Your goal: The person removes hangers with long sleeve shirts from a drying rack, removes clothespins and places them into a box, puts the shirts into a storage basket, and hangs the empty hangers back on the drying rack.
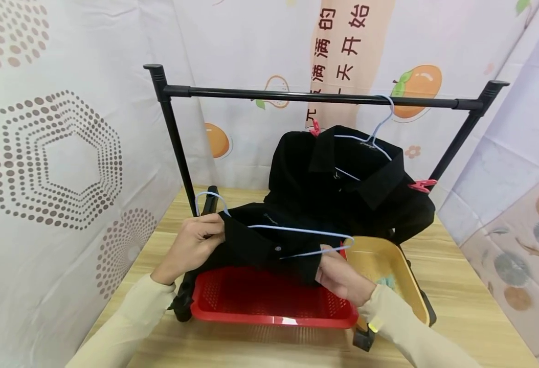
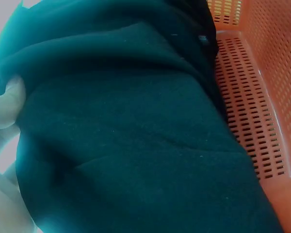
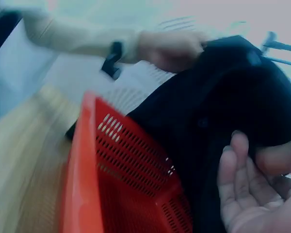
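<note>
A black collared shirt [image 1: 246,237] is held up over the red basket, its collar spread towards me. My left hand [image 1: 196,243] pinches the cloth at the left of the collar, just below the hook of a light blue hanger [image 1: 297,231]. The hanger lies partly inside the neck opening; its right end sticks out above the cloth. At the collar's right side my right hand [image 1: 340,273] grips the fabric, close under that hanger end. In the left wrist view, dark cloth [image 2: 126,126] fills most of the picture beside the thumb.
A second black shirt [image 1: 375,197] hangs by a blue hanger from the black rack's bar [image 1: 260,94], with pink clips [image 1: 421,185] at its shoulders. Below stand the red basket [image 1: 274,321] and a yellow tray [image 1: 375,245] on the wooden table. Patterned curtains enclose the table.
</note>
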